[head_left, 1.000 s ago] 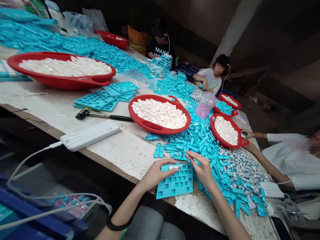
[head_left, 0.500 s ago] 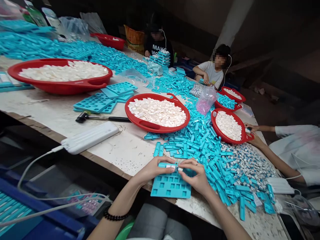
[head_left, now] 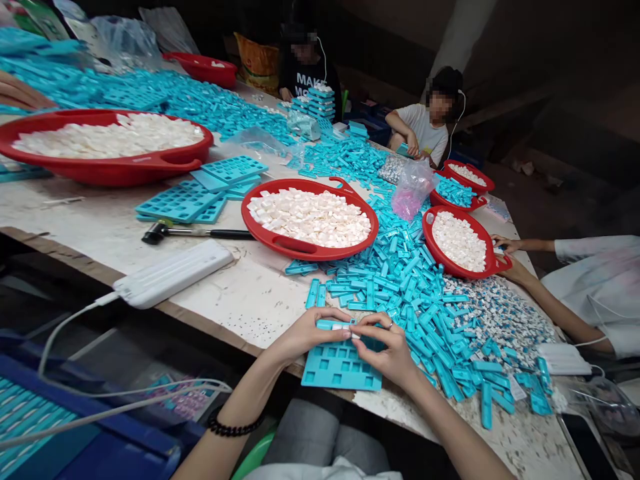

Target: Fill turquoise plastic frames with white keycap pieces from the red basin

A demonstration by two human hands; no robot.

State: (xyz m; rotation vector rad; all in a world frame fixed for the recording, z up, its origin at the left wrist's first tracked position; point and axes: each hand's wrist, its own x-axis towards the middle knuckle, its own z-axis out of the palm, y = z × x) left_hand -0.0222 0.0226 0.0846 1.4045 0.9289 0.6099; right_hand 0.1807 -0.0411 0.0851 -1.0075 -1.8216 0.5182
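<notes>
My left hand [head_left: 307, 333] is closed round a small blue plastic strip [head_left: 326, 325] that carries white square pieces. The thumb and forefinger of my right hand [head_left: 387, 347] pinch a small white piece [head_left: 355, 335] against the strip's right end. Fingers partly cover both the strip and the piece. Right below the hands, a blue tray with square holes [head_left: 341, 373] lies at the table edge. Loose blue strips [head_left: 400, 280] are heaped just beyond and to the right. A red basket [head_left: 315, 252] full of white pieces stands behind the hands.
Left on the table lie a white power bank [head_left: 173, 275], a hammer [head_left: 200, 233] and stacked blue trays [head_left: 183, 202]. Another red basket [head_left: 135, 172] stands behind them. Co-workers sit across and to the right, one hand [head_left: 515, 270] near a red basket [head_left: 457, 270]. A phone [head_left: 585, 443] lies lower right.
My right hand has moved slightly left, bringing the white piece up against the strip. A co-worker's hand now shows at the far left. The view has shifted a little.
</notes>
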